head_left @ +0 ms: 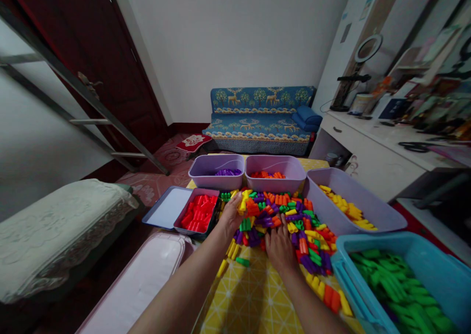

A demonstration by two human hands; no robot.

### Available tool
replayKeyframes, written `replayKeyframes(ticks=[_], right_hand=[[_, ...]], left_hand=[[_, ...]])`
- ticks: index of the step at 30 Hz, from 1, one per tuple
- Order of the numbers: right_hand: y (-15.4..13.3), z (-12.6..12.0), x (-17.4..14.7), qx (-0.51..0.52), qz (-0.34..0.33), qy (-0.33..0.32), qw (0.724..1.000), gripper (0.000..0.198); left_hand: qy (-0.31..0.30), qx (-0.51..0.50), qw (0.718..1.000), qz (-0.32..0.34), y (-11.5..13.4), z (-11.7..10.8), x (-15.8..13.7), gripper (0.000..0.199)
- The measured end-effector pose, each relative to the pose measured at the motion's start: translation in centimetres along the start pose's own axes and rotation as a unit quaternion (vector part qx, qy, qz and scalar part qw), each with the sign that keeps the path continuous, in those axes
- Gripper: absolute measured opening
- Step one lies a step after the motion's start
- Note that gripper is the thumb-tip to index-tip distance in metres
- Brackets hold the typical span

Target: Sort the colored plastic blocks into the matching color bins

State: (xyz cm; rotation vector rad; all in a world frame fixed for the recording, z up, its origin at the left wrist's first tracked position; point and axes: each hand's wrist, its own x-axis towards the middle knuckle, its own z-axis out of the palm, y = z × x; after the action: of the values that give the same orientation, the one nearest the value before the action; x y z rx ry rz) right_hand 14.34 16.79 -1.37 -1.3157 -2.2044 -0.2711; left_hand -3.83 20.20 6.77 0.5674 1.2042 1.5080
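Observation:
A mixed pile of tube-shaped plastic building pieces (285, 209) in yellow, orange, green and purple covers the middle of the table. At the pile's left side, my left hand (231, 213) is closed around yellow building pieces (243, 201); orange ones sit right beside them, and I cannot tell whether these are held too. My right hand (280, 243) lies palm down at the near edge of the pile, fingers stretched forward and apart, touching pieces. Its fingertips are partly lost among the orange and purple ones.
Lilac bins (217, 181) hold purple, orange and yellow pieces by colour. Green pieces fill a turquoise bin (423, 245) at right. Left stands an open box (195, 231) of red pieces, near a pale lid (140, 275). A yellow patterned cloth (250, 295) covers the table.

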Motion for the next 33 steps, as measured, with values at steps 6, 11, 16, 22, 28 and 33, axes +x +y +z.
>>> replayKeyframes(ticks=[6, 11, 16, 22, 28, 33], right_hand=[[0.2, 0.7, -0.3, -0.004, 0.020, -0.007, 1.000, 0.037], [0.3, 0.7, -0.3, 0.014, 0.023, -0.012, 1.000, 0.038], [0.3, 0.7, -0.2, 0.017, 0.027, -0.012, 0.999, 0.040], [0.3, 0.9, -0.2, 0.017, 0.036, -0.011, 0.999, 0.041], [0.3, 0.9, -0.1, 0.021, 0.035, -0.005, 0.999, 0.038], [0.3, 0.8, -0.1, 0.021, 0.033, -0.007, 0.999, 0.041]], left_hand=[[-0.013, -0.144, 0.986, -0.079, 0.4, 0.8, -0.8, 0.017], [-0.020, -0.166, 0.983, -0.083, 0.9, 1.0, -1.3, 0.023], [-0.014, -0.139, 0.985, -0.096, 0.9, 1.0, -1.5, 0.028], [0.025, -0.113, 0.988, -0.103, 0.3, 0.8, -1.6, 0.035], [0.062, -0.056, 0.992, -0.099, -0.4, 0.8, -1.4, 0.045], [0.070, -0.017, 0.995, -0.066, -0.7, 0.5, -1.3, 0.050]])
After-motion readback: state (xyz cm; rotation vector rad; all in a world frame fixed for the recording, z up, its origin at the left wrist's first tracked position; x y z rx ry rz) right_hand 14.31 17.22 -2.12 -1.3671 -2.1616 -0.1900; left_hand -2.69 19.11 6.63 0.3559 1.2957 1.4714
